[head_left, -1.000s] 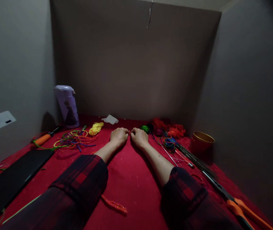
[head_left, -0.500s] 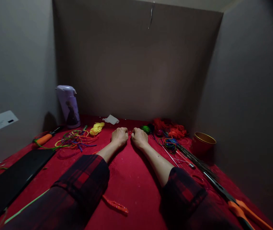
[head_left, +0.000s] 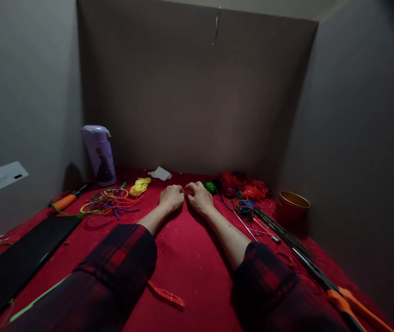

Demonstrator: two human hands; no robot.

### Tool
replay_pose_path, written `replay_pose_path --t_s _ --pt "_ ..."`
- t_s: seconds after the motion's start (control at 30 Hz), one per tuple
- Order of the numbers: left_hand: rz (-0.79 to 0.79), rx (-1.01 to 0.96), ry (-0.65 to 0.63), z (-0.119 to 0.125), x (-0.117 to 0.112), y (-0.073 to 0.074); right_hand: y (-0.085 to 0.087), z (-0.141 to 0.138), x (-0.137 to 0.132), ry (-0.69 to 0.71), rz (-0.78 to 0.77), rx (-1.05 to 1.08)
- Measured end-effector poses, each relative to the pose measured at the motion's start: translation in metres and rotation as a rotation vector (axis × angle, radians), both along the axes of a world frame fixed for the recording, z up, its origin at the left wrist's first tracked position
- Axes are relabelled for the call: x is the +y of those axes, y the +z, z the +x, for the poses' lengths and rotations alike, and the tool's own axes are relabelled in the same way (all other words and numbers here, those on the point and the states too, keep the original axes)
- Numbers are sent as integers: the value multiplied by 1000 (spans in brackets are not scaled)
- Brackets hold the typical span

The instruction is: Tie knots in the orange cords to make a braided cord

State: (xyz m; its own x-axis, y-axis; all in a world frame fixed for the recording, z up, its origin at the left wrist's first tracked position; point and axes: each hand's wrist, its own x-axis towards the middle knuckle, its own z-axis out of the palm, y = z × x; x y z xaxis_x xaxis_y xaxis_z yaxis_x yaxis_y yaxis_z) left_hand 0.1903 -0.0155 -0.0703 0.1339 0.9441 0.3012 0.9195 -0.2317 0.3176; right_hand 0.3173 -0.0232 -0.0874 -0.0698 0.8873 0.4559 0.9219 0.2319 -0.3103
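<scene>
My left hand [head_left: 172, 197] is closed in a pinch, its fingertips turned inward and mostly hidden behind the knuckles. Close beside it, almost touching, my right hand [head_left: 199, 197] has bent fingers with the index raised and reaching toward the left fingertips. A speck of red shows between the two hands; it blends with the red cloth [head_left: 197, 263], so I cannot make out what it is. Below my left sleeve lies a looped orange-red yarn strand [head_left: 166, 295]. Green yarn [head_left: 211, 186] sits just right of my right hand, and a yellow yarn skein [head_left: 140, 186] left of my left.
Left: tangled yarn [head_left: 109, 203], purple flask [head_left: 100, 157], orange-handled tool [head_left: 63, 202], black flat panel [head_left: 27, 263]. Right: red yarn [head_left: 254, 189], thin needles [head_left: 241, 220], red gold-rimmed cup [head_left: 292, 210], orange-handled scissors [head_left: 338, 295]. White scrap [head_left: 160, 173] lies behind. Grey walls enclose the cloth.
My right hand has shifted slightly left toward the left hand, and its index finger has lifted from a tighter fist. The left hand has barely moved.
</scene>
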Motion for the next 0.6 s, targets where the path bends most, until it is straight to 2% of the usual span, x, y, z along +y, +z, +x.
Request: replay_pose_path --t_s 0.2,0.6 --pt "-8 9 9 0 -1 1 1 0 0 52 -12 -44" --pt "-34 4 -17 -1 -3 4 0 -3 1 16 -36 -62"
